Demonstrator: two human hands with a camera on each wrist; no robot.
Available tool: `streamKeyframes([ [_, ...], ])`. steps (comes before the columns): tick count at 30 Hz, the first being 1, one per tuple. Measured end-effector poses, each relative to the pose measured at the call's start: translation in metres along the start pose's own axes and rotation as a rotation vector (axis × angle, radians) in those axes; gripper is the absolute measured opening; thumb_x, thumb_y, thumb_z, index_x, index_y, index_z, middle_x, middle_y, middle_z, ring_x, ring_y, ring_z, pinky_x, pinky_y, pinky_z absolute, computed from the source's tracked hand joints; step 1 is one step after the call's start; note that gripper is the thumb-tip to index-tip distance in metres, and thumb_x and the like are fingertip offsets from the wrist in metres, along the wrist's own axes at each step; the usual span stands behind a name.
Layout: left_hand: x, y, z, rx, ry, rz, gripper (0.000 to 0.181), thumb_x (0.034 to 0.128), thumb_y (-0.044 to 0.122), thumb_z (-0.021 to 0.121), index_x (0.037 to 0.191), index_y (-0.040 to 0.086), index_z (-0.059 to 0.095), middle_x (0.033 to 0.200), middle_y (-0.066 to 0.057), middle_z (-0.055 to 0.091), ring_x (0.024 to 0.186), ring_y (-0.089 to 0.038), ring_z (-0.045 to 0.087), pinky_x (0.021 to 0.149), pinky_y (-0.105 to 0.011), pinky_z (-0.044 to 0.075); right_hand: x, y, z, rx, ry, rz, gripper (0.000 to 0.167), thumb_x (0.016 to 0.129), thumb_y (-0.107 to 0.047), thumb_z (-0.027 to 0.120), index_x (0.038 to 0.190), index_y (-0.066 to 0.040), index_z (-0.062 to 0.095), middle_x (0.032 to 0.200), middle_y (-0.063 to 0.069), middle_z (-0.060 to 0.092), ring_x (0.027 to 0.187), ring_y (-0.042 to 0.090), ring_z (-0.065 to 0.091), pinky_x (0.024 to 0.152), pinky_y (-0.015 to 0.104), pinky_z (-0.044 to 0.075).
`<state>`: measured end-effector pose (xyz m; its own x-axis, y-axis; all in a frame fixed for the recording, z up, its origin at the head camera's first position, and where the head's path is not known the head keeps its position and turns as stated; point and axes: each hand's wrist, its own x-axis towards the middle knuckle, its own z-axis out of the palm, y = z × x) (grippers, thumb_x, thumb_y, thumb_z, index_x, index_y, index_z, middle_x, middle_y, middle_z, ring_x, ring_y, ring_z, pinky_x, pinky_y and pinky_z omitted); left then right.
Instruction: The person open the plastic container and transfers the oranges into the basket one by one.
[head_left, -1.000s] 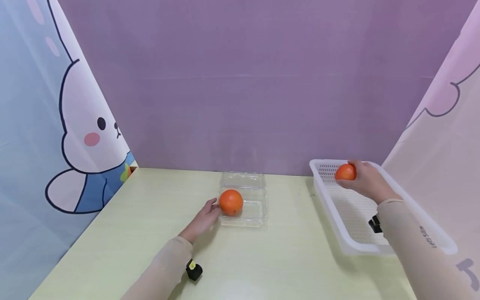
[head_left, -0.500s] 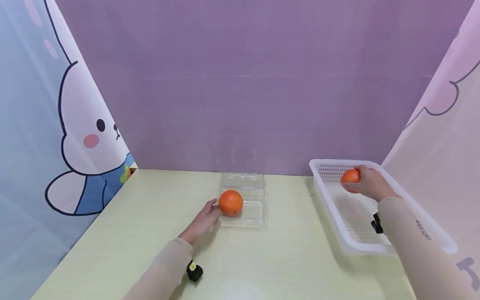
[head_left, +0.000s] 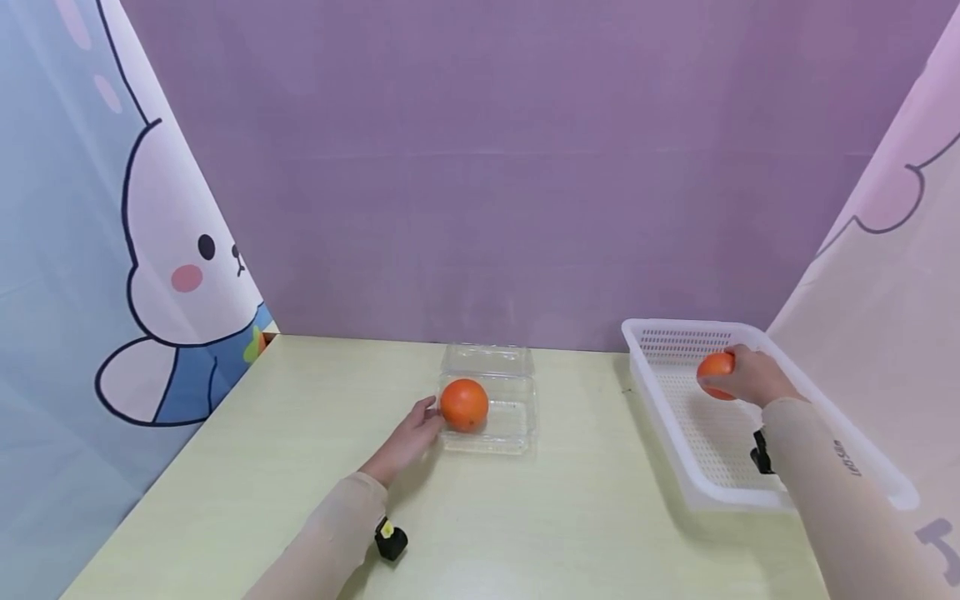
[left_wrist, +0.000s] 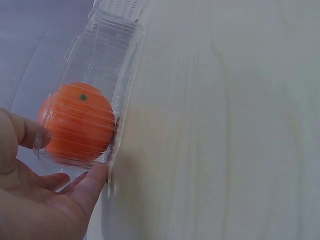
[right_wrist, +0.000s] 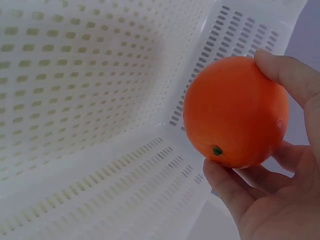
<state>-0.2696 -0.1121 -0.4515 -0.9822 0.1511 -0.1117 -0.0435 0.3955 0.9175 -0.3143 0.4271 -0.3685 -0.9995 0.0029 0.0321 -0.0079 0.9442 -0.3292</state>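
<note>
Orange one (head_left: 716, 375) was found at the right of the frame, within the outline of the white basket (head_left: 742, 497), near its far end; the right hand (head_left: 753, 377) gripped it, thumb on one side and fingers on the other; the right wrist view showed it lifted off the perforated floor, its green stem mark facing the camera. Orange two (head_left: 464, 406) rested in the clear plastic box (head_left: 512, 419) at the centre of the frame, in the left part of the base; the lid (head_left: 487, 360) stood open at the rear; the left hand (head_left: 408, 437), its fingers loosely extended, touched the left end of the box without grasping either orange. Box and basket stood well apart on the pale desk (head_left: 570, 517); a purple backdrop (head_left: 525, 167) filled the upper frame.
</note>
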Motion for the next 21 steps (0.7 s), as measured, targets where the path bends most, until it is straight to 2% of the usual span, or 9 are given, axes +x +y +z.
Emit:
streamKeyframes([
  [7, 0.003, -0.003, 0.001, 0.008, -0.002, 0.004, 0.066, 0.1026, 0.032, 0.046, 0.156, -0.001, 0.024, 0.152, -0.026, 0.040, 0.137, -0.039, 0.043, 0.113, -0.055, 0.032, -0.002, 0.008, 0.006, 0.063, -0.057, 0.078, 0.086, 0.085, -0.046, 0.074, 0.132, 0.018, 0.038, 0.111, 0.033, 0.056, 0.091, 0.042, 0.054, 0.074, 0.051, 0.050],
  [14, 0.004, -0.004, 0.000, 0.002, -0.005, 0.001, 0.066, 0.1033, 0.032, 0.046, 0.156, 0.000, 0.023, 0.153, -0.026, 0.039, 0.136, -0.039, 0.044, 0.113, -0.056, 0.032, -0.002, 0.021, 0.017, 0.139, -0.036, 0.100, 0.079, 0.083, -0.046, 0.077, 0.129, 0.010, 0.046, 0.114, 0.029, 0.057, 0.094, 0.041, 0.053, 0.074, 0.048, 0.049],
  [21, 0.003, -0.004, 0.001, -0.011, -0.008, -0.004, 0.066, 0.1037, 0.031, 0.045, 0.156, 0.000, 0.023, 0.153, -0.026, 0.038, 0.135, -0.039, 0.046, 0.113, -0.056, 0.033, -0.005, 0.034, 0.020, 0.142, -0.101, 0.198, 0.100, 0.084, -0.057, 0.070, 0.136, 0.019, 0.033, 0.121, 0.036, 0.049, 0.098, 0.045, 0.049, 0.078, 0.051, 0.049],
])
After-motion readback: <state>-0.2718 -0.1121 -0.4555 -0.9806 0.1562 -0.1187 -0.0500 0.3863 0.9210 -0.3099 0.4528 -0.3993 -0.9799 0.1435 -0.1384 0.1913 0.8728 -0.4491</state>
